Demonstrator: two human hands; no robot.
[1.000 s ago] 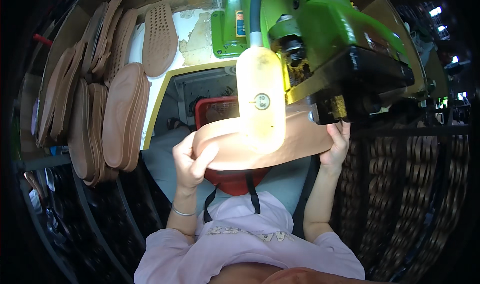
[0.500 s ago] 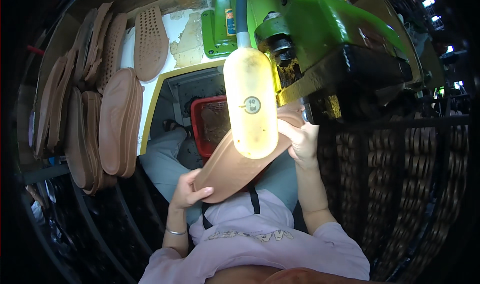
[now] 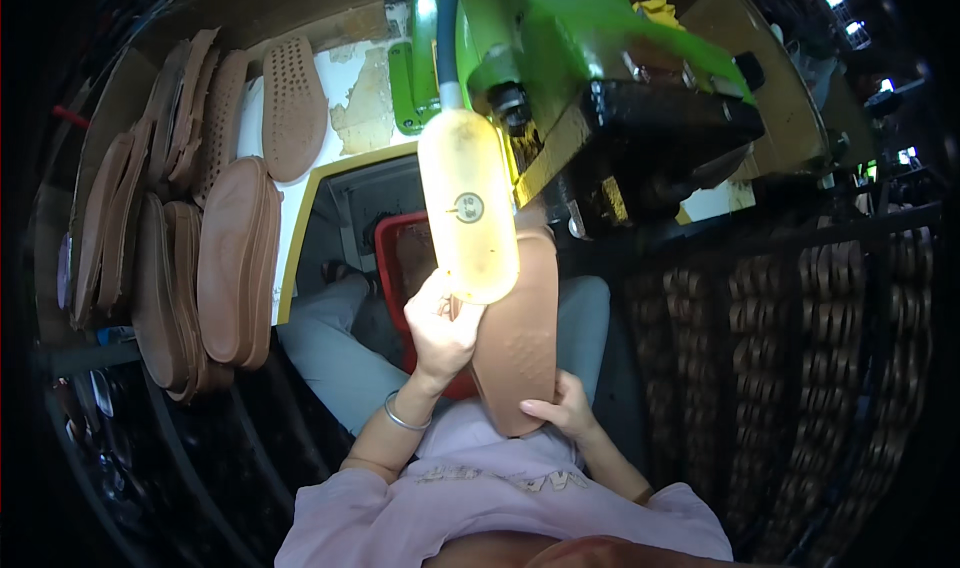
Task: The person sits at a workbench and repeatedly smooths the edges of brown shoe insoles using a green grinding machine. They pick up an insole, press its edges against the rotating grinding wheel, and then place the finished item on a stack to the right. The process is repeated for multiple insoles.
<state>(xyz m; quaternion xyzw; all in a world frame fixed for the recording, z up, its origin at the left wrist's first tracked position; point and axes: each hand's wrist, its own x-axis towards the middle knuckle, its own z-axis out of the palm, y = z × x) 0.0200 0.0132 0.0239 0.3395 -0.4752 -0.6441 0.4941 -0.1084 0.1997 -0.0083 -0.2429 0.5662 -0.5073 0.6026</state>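
Observation:
Both my hands hold a brown shoe sole [image 3: 522, 338] over my lap, its bumpy face showing. My left hand [image 3: 440, 333] grips the left edge, part of its fingers hidden behind the glowing lamp [image 3: 470, 253]. At the lower right end my right hand [image 3: 563, 408] has its thumb on the face and its other fingers mostly hidden. The sole's upper end is partly covered by the lamp and lies below the green machine [image 3: 600, 28], near its dark working head [image 3: 660, 138].
Stacks of brown soles [image 3: 235, 268] lie on the left of the white table [image 3: 360, 148]. One perforated sole [image 3: 293, 108] rests near its back. Below the table opening stands a red basket [image 3: 392, 293]. Racks of soles [image 3: 760, 368] line the right side.
The sole has swung more upright, with its bumpy face now showing. My left hand has moved up to the left edge, and my right hand has come down to the lower end.

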